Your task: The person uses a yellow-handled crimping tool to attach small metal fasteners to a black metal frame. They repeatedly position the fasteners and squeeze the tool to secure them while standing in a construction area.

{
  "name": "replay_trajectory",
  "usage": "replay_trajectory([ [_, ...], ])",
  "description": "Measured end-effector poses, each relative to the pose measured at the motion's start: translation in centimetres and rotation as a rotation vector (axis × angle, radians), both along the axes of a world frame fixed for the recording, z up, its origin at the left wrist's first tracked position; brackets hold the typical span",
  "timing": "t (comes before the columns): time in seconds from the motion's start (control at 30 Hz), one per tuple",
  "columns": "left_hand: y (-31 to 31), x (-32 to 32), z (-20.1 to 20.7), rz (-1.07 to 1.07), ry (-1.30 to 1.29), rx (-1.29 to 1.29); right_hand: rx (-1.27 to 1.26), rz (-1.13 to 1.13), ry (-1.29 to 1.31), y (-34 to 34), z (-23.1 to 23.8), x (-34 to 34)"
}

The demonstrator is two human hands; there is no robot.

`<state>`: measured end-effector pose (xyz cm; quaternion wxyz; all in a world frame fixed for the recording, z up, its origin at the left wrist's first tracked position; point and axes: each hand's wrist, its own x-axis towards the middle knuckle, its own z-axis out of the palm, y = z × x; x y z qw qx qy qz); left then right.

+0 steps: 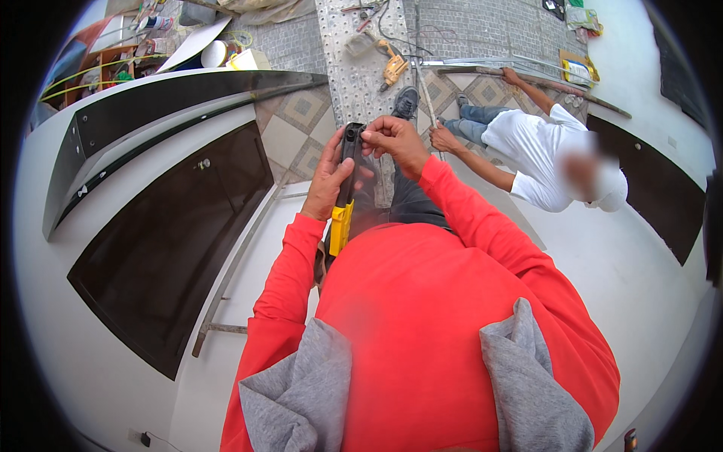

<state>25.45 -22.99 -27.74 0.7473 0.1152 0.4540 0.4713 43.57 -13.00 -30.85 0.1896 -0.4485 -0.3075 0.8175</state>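
Observation:
A long black tool with a yellow lower section (341,226) stands upright before my chest. My left hand (325,184) is wrapped round its black shaft, just below the dark, holed head. Beside that head, my right hand (398,143) is closed in a pinch, thumb and forefinger against its right side. Whatever lies between those fingertips is too small to make out. The tool's lower end is partly hidden by my red shirt.
I stand on a perforated metal plank (343,45) with a yellow drill (393,66) and cables. At right, a person in a white shirt (527,147) grips poles. A dark curved panel (98,124) and door (181,233) lie left; a metal frame (226,286) stands nearby.

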Motion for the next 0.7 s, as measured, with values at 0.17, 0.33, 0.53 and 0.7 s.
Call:
replay_trajectory([
  [0.17,0.1,0.2,0.2,-0.061,0.124,0.048,-0.031,0.012,0.019,0.4,-0.2,0.1],
  [0.33,-0.1,0.3,0.4,-0.072,0.209,0.061,-0.034,0.020,-0.005,0.2,-0.4,-0.3],
  [0.53,-0.2,0.5,0.6,-0.074,0.230,0.056,-0.046,0.013,0.011,0.2,-0.4,-0.3],
  [0.7,-0.4,1.2,1.7,-0.102,0.375,0.083,-0.074,0.031,0.080,0.1,-0.6,1.0],
])
